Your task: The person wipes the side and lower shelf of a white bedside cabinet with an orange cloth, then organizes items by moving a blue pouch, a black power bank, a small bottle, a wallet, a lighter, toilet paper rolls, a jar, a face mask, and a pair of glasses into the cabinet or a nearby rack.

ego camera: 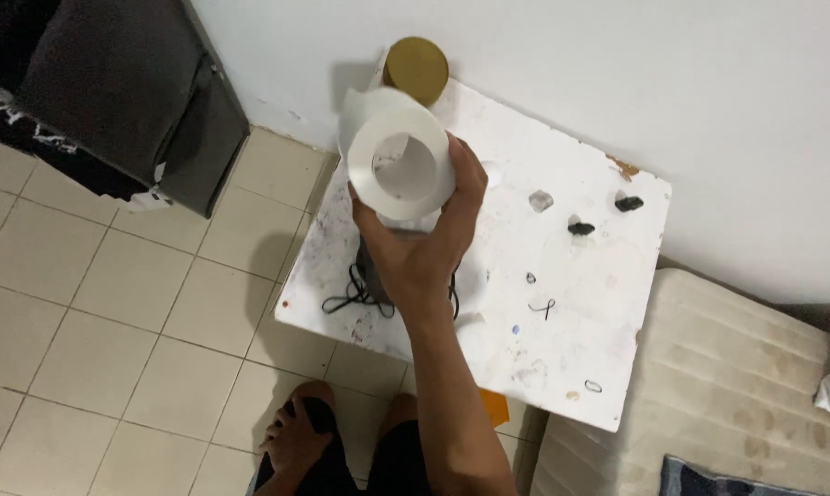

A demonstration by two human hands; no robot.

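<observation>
My right hand is raised over a white table and grips a white roll of tape from below, thumb on the left and fingers on the right. The roll's open core faces the camera. My left hand rests low in the view on my dark-clothed knee with nothing in it. Under my right hand a tangled black cord lies on the table, partly hidden by the wrist. A round container with a gold top stands at the table's far corner against the wall.
On the table lie a small clear block, two small black pieces and thin dark loops. A worn cream mattress lies at the right. A dark cabinet stands upper left on the tiled floor.
</observation>
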